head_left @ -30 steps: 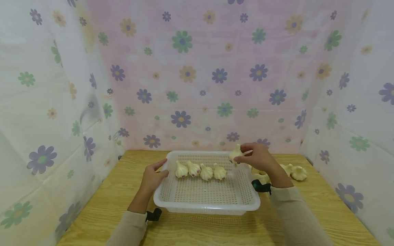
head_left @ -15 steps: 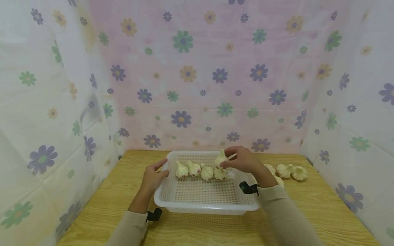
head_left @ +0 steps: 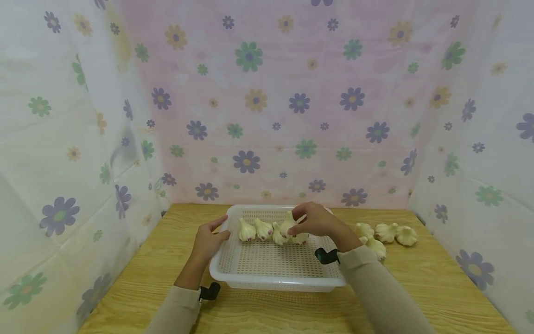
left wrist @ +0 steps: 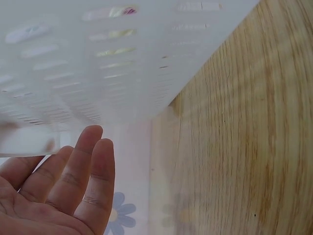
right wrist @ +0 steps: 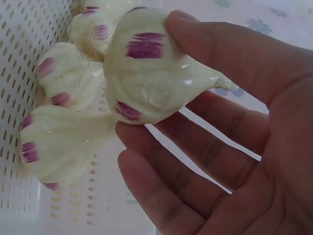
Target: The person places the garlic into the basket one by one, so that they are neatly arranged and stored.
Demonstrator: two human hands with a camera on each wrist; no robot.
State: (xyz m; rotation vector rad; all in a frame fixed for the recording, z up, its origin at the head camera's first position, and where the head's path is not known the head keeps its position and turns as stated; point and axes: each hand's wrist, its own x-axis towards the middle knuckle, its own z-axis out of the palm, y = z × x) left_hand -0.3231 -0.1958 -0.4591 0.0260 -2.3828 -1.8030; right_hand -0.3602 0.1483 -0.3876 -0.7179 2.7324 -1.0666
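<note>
My right hand [head_left: 319,220] pinches a garlic bulb [right wrist: 144,68] between thumb and fingers, its purple-marked base tilted away from the palm in the right wrist view. It is above a white perforated plastic basket [head_left: 288,264]. A row of several garlic bulbs [head_left: 263,229] lies along the back of the basket; the held bulb and hand partly cover the row's right end. At the basket's left rim, my left hand [head_left: 208,240] holds the edge with thumb and index finger. In the left wrist view its other fingers [left wrist: 101,161] extend outside below the rim.
More garlic bulbs [head_left: 385,233] lie on the wooden table [head_left: 434,278] to the right of the basket, partly behind the right forearm. Flower-printed cloth [head_left: 271,125] hangs at the back and both sides.
My right hand has carried the garlic bulb leftward and lower, from the basket's right rim to over the row. The left hand and the basket have stayed put.
</note>
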